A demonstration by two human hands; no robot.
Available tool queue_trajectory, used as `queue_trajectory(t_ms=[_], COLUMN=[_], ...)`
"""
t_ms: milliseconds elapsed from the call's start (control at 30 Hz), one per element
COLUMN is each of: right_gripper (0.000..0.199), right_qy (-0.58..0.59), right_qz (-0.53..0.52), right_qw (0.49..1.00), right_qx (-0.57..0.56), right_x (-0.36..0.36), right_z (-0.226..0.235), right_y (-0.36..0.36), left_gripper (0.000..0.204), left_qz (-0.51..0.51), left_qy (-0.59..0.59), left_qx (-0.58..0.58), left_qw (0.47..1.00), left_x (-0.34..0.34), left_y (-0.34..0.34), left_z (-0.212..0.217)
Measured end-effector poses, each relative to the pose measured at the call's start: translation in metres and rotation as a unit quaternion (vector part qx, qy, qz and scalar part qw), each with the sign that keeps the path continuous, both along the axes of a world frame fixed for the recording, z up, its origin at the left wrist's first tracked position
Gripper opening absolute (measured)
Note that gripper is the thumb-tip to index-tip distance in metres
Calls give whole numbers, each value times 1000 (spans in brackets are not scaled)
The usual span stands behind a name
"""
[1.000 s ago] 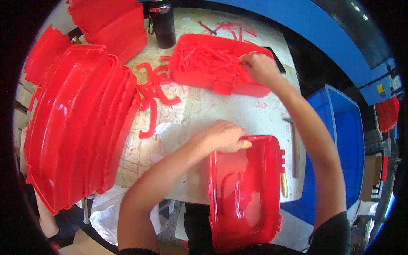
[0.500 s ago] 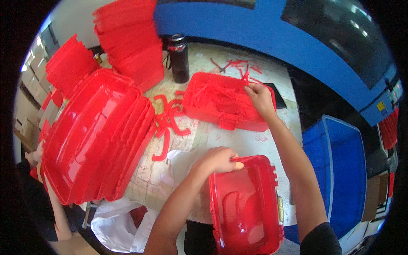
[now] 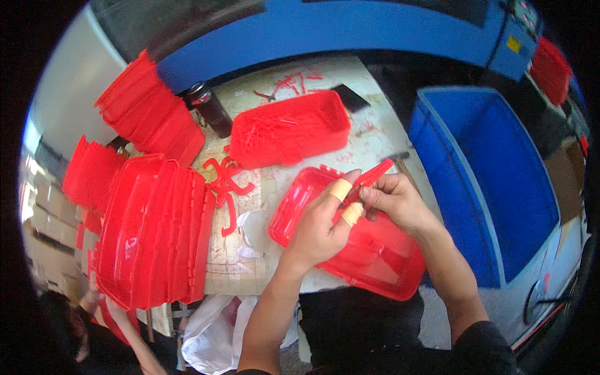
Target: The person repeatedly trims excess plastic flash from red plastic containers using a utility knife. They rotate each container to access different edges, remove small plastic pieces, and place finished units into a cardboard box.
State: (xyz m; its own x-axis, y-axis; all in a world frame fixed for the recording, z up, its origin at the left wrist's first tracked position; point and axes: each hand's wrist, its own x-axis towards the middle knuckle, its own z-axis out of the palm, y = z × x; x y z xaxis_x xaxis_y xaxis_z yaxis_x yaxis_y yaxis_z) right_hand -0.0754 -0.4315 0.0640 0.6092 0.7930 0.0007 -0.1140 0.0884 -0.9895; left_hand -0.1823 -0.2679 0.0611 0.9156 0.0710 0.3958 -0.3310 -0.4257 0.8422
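Note:
Above a glossy red plastic box [image 3: 375, 259], both my hands meet at a long, narrow red plastic piece [image 3: 379, 170]. My right hand [image 3: 400, 203] pinches this piece between thumb and fingers. From the other side my left hand [image 3: 322, 231], with yellowish tape round two digits, has its fingertips closed on the piece's near end. The red box lies slanted at the table's front edge under my hands, its inside facing up. Beyond it stands a red bin [image 3: 290, 150] with many thin red plastic pieces in it.
Nested red boxes [image 3: 147, 231] lean at left, with taller red stacks [image 3: 153, 106] behind. Red curved handles [image 3: 228, 184] lie near a dark flask [image 3: 209, 109]. A phone-like black slab [image 3: 351, 98] is at the back, a blue crate [image 3: 481, 181] at right. Another person's arm [image 3: 128, 331] shows lower left.
My right hand has come back from the red bin with the narrow piece. My left hand has left the box's rim and met it. The box now lies slanted, and the view has shifted.

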Motion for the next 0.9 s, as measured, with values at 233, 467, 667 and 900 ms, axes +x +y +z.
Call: queue_trajectory(t_ms=[233, 467, 667, 900], right_gripper=[23, 40, 13, 21], right_qy=[-418, -567, -114, 73], right_qz=[-288, -243, -364, -326], right_qw=[844, 750, 914, 939], right_qx=[-173, -238, -141, -80], right_x=[-53, -83, -114, -132], right_z=[-11, -40, -101, -118], right_y=[-72, -132, -193, -202], left_gripper=[27, 25, 37, 28], left_qz=[-14, -383, -297, -176], left_qy=[175, 423, -136, 139], left_qx=[-75, -118, 363, 468], left_qw=[982, 813, 873, 855], left_x=[-8, 47, 126, 159], left_y=[-24, -59, -113, -66], left_z=[-25, -12, -51, -73])
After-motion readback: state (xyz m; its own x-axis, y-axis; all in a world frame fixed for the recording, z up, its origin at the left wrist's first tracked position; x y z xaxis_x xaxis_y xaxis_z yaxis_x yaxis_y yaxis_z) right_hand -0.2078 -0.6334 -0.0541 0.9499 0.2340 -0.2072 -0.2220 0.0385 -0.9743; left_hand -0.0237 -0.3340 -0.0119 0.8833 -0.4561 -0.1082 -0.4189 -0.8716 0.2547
